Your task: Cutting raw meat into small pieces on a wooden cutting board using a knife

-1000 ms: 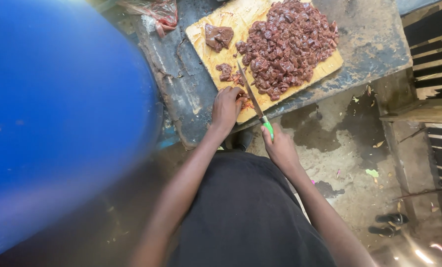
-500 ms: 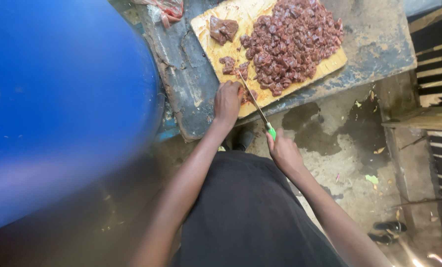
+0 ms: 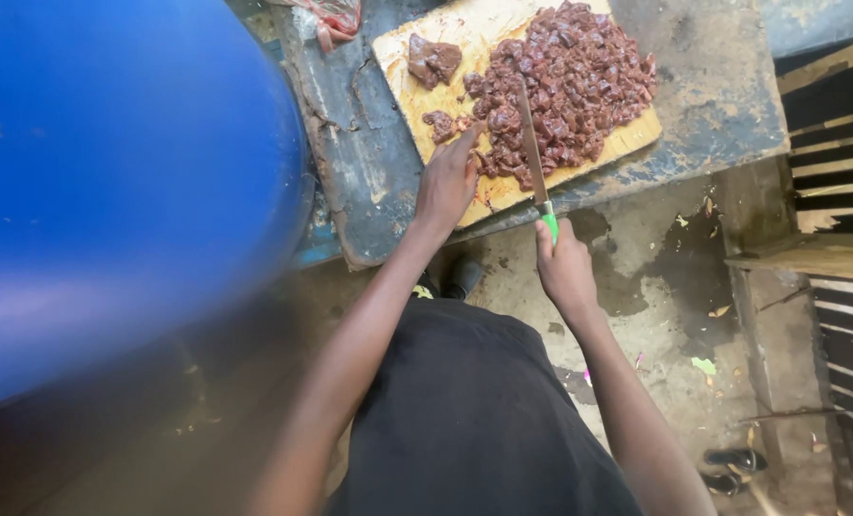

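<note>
A large blue barrel [image 3: 111, 182] fills the left of the frame, blurred and close to the camera, beside the worn tabletop [image 3: 360, 162] at upper centre. On the tabletop lies 1 wooden cutting board [image 3: 446, 29], and at the top edge 1 crumpled plastic bag [image 3: 331, 14] shows. The left hand [image 3: 446, 182] rests on the board's near edge, its fingers [image 3: 467, 141] stretched toward 1 small lump of meat [image 3: 438, 122]; they are extended and loosely together, pressing on the board and clamped on nothing. Further up sits 1 larger uncut chunk [image 3: 433, 59]. Right of these, the heap of diced meat [image 3: 570, 81] spreads over most of the board, far too many pieces to count. 1 knife [image 3: 532, 134] with a green handle lies with its blade across the heap, and the right hand [image 3: 565, 272], at centre frame off the tabletop's edge, has its fingers closed around that handle. The likeliest mishap is a cut: the left fingertips sit near the blade, and wet meat could slide under pressure. Pieces near the board's right edge could also be pushed onto the dirty tabletop. Below, 2 dark shoes [image 3: 450, 279] show on the stained concrete floor [image 3: 656, 296].
</note>
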